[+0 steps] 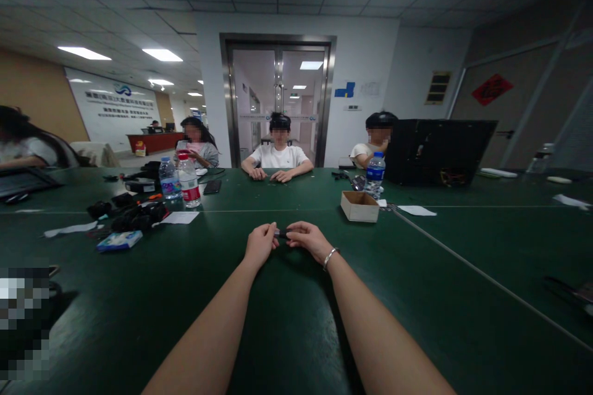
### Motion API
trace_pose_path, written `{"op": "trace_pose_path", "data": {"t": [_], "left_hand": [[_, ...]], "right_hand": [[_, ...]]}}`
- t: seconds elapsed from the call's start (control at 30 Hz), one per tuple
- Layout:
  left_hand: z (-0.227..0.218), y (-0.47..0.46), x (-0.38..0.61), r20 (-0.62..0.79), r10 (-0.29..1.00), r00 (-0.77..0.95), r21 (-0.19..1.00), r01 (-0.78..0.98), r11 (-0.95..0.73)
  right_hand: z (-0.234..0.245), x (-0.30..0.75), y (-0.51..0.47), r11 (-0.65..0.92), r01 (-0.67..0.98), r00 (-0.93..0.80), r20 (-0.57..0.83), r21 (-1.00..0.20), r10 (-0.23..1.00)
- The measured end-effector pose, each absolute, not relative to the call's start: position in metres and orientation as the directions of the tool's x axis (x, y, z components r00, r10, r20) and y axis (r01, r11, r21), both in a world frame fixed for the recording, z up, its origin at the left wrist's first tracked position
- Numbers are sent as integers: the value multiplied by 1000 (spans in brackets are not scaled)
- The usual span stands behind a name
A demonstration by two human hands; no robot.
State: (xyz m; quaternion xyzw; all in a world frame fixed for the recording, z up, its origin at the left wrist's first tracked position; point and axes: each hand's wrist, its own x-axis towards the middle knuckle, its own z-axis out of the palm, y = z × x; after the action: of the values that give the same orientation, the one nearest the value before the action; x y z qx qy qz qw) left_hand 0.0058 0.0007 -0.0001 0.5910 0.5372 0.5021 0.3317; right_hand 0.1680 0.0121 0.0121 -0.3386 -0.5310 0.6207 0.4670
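Between my two hands, just above the green table, is a small dark stick-like object (281,234) with a paler end toward the left. It is too small to name its kind. My left hand (260,245) is closed, pinching the paler end between thumb and fingers. From the other side, my right hand (309,239) grips the dark end with thumb and fingertips; a silver bracelet (330,258) circles that wrist. Part of the object is hidden by the fingers.
An open cardboard box (360,211) stands ahead to the right, near a blue-labelled water bottle (375,174) and a large black case (440,151). Two bottles, a phone (212,186), a tissue pack (119,241) and black gear (134,216) lie left. A person (278,157) sits opposite.
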Motion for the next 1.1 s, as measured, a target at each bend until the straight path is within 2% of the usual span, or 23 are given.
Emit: {"op": "trace_pose_path", "data": {"t": [0.2,0.4,0.57,0.77,0.9,1.0,1.1], "left_hand": [[-1,1,5,239,969,-71,936,282,-210],[1,-1,6,255,967,18,952,174,-254],[1,0,8,262,965,-24,963,73,-260],[5,-3,6,388,920,61,920,30,-390],[9,-7,6,383,919,93,924,-28,-382],[9,-6,6,309,951,24,951,-39,-308],[7,-3,6,116,992,-48,992,-38,-118]], "right_hand": [[13,168,12,-5,-211,-337,67,-978,939],[11,167,13,-9,-207,-299,54,-978,953],[10,167,14,-1,-219,-273,60,-976,960],[10,168,16,6,-191,-269,58,-981,961],[10,168,17,14,-182,-279,65,-983,958],[10,168,17,8,-191,-273,61,-982,960],[10,168,16,-6,-203,-264,49,-979,963]]}}
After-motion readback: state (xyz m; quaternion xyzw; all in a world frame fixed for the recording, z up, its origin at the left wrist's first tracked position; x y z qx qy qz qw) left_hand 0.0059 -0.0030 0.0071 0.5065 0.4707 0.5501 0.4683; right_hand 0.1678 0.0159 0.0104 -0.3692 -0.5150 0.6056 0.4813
